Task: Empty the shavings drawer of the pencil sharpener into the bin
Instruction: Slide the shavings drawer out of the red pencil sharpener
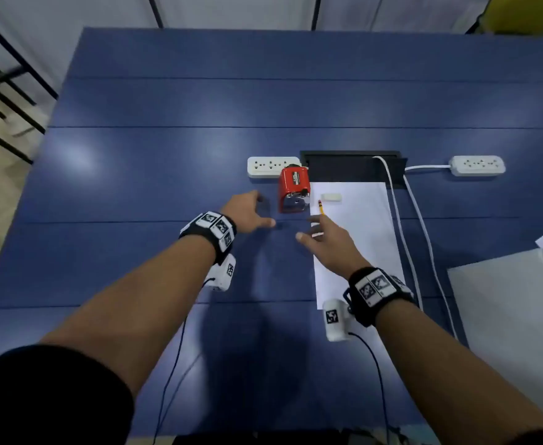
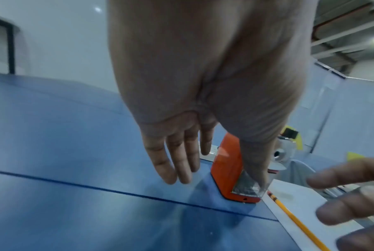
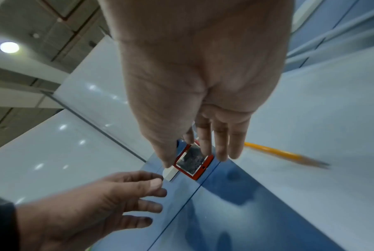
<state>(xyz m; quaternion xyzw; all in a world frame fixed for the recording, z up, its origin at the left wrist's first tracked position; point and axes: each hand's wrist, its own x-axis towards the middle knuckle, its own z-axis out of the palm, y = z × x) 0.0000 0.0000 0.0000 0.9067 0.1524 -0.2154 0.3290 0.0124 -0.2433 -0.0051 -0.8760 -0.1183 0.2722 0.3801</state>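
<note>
**Both hands short of the sharpener, drawer not yet out**

The sharpener (image 1: 294, 189) is a red box standing on the blue table (image 1: 167, 155), its far end against a white power strip (image 1: 268, 167) and its right side along the edge of a white sheet (image 1: 360, 236). Its near face holds the drawer (image 3: 191, 160), a clear window in a red frame with dark shavings showing behind it; it sits fully pushed in.

The left hand (image 1: 247, 213) hovers just left of the sharpener, fingers spread wide and holding nothing. The right hand (image 1: 326, 237) hangs near its front right corner, over the sheet, fingers likewise loose and empty.

Risks, as I judge them: the box looks light, so a one-handed pull on the drawer could drag it along or tip it, and a drawer that comes free with a jerk would scatter shavings across table and sheet. The pencil (image 1: 321, 207) and eraser (image 1: 331, 197) lie just right of the sharpener and could be knocked. No bin is in view, so the carry may be long; a tilted drawer would spill.
</note>
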